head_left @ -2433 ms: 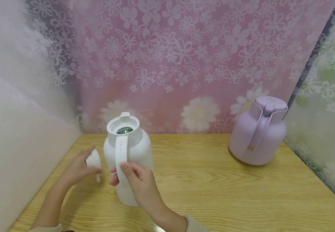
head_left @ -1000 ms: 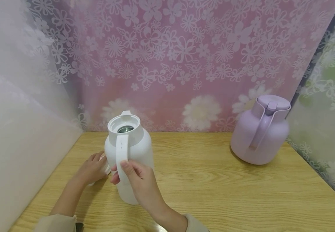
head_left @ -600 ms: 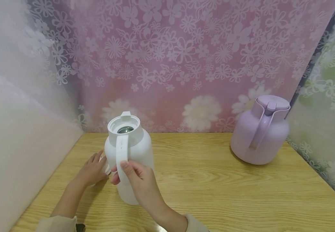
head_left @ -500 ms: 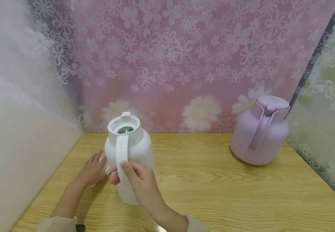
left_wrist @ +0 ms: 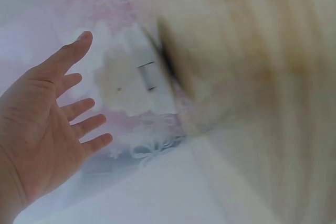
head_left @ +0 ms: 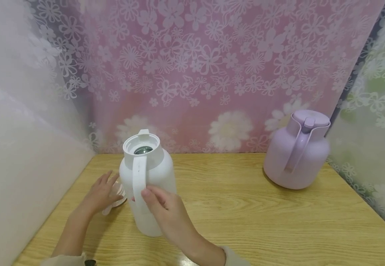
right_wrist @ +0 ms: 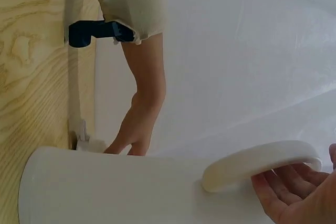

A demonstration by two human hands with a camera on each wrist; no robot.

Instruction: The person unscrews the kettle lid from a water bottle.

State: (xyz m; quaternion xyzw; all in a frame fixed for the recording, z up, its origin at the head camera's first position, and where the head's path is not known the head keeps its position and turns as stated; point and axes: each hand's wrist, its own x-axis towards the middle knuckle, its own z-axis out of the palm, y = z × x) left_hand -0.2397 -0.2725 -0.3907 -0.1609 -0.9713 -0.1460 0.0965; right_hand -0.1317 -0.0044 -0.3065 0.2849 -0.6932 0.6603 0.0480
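Observation:
A white vacuum jug (head_left: 159, 181) stands upright without its lid, its round mouth showing a shiny inner liner. My right hand (head_left: 170, 212) is at the jug's handle (head_left: 139, 177); in the right wrist view its curled fingers (right_wrist: 283, 184) reach inside the loop. Left of the jug, its white lid (head_left: 120, 194) lies on the table, partly covered by my left hand (head_left: 100, 194). That hand has its fingers spread over the lid; the left wrist view shows the palm (left_wrist: 47, 129) bare, fingers apart.
A lilac vacuum jug (head_left: 299, 159) with its lid on stands at the back right of the wooden table (head_left: 239, 218). A pink flowered curtain (head_left: 192, 74) hangs behind, and a pale wall (head_left: 22, 147) borders the left side.
My left hand has set the lid down beside the white jug, then loosened and drawn back slightly leftward. The right hand's fingers have slid a little rightward at the handle; the jug stays put.

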